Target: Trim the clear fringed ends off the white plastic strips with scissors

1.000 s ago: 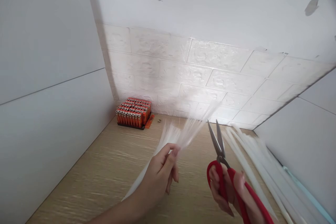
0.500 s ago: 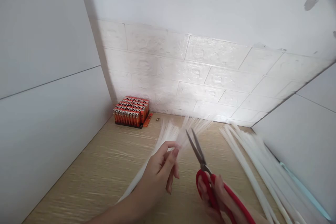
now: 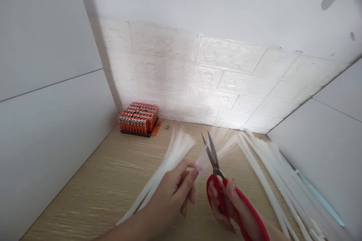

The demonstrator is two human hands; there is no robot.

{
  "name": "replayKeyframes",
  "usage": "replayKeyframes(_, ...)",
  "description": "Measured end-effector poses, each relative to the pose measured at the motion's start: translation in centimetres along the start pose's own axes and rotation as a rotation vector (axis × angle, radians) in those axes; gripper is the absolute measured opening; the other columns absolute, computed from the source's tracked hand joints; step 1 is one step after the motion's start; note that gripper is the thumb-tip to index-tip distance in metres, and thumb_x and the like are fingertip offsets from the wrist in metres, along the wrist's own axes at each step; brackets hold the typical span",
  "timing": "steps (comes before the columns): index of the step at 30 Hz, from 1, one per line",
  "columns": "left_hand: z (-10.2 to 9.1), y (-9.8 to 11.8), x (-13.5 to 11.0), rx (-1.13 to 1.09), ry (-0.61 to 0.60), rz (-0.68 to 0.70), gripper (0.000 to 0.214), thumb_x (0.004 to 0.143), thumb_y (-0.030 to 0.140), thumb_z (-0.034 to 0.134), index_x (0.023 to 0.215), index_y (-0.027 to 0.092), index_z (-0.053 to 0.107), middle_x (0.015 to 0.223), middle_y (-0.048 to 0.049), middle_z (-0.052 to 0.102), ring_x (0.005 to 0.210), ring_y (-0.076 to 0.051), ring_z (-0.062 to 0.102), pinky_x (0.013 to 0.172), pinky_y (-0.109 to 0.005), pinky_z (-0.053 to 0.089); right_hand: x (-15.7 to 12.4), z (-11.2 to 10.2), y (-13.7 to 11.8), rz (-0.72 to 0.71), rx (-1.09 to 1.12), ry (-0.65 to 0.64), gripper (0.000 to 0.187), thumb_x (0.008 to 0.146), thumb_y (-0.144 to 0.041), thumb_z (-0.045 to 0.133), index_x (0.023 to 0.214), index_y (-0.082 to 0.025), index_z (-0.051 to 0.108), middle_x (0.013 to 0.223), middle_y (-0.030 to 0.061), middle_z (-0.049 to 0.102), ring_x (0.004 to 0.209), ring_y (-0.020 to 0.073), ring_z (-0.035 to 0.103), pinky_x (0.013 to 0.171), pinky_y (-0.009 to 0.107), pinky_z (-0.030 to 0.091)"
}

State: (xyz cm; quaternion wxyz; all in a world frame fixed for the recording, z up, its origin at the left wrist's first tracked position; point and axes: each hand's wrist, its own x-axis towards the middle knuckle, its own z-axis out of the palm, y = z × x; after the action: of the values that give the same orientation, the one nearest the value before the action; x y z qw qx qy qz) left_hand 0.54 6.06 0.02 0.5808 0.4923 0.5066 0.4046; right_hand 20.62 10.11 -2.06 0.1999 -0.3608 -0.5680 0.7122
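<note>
My left hand (image 3: 177,188) is closed, with thumb and finger pinching a bunch of thin, clear white fibres (image 3: 222,139) that fan out up and to the right. My right hand (image 3: 226,203) grips scissors (image 3: 215,163) with red handles. Their blades are partly apart and point away from me, crossing in front of the fanned fibres; whether they touch them I cannot tell. Behind my left hand, a thicker bundle of white fibres (image 3: 169,158) lies on the table, its loose ends splayed toward the wall.
Several white bundles of strands (image 3: 271,173) lie along the right side of the wooden table (image 3: 93,184). A pale blue stick (image 3: 319,197) rests by the right panel. An orange block of lighters (image 3: 137,120) stands at the back left, with small metal bits (image 3: 167,127) nearby.
My left hand has moved slightly right and down with the pinched fibres, apart from the lying bundle. The scissors have shifted slightly up and left. The whole view has shifted a little.
</note>
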Motion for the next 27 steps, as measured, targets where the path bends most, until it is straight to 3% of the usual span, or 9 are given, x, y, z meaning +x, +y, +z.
replayKeyframes(9, 0.27, -0.6, -0.11, -0.031, -0.059, -0.034, 0.043, 0.098, 0.057, 0.039, 0.115, 0.019, 0.048, 0.062, 0.007, 0.052, 0.041, -0.003, 0.04, 0.04, -0.012, 0.032, 0.26, 0.02, 0.08, -0.004, 0.066, -0.003, 0.033, 0.096, -0.039, 0.054, 0.111, -0.01, 0.059, 0.095, 0.0047, 0.062, 0.077, 0.0092, 0.06, 0.067, 0.024, 0.055)
replayKeyframes(19, 0.38, -0.72, -0.22, -0.026, -0.053, -0.029, 0.041, 0.099, 0.057, 0.038, 0.114, 0.019, 0.048, 0.062, 0.0073, 0.053, 0.039, -0.002, 0.04, 0.039, -0.012, 0.031, 0.23, 0.46, 0.2, 0.001, 0.118, 0.011, 0.032, 0.097, -0.041, 0.052, 0.104, -0.01, 0.059, 0.082, 0.0011, 0.059, 0.063, 0.0049, 0.053, 0.054, 0.017, 0.048)
replayKeyframes(27, 0.52, -0.9, -0.19, -0.032, -0.065, -0.026, 0.038, 0.1, 0.054, 0.037, 0.111, 0.019, 0.049, 0.063, 0.0071, 0.054, 0.039, -0.002, 0.041, 0.039, -0.012, 0.031, 0.22, 0.72, 0.36, 0.024, 0.133, 0.029, 0.032, 0.096, -0.04, 0.053, 0.107, -0.011, 0.059, 0.09, 0.0033, 0.061, 0.071, 0.0074, 0.057, 0.062, 0.02, 0.052)
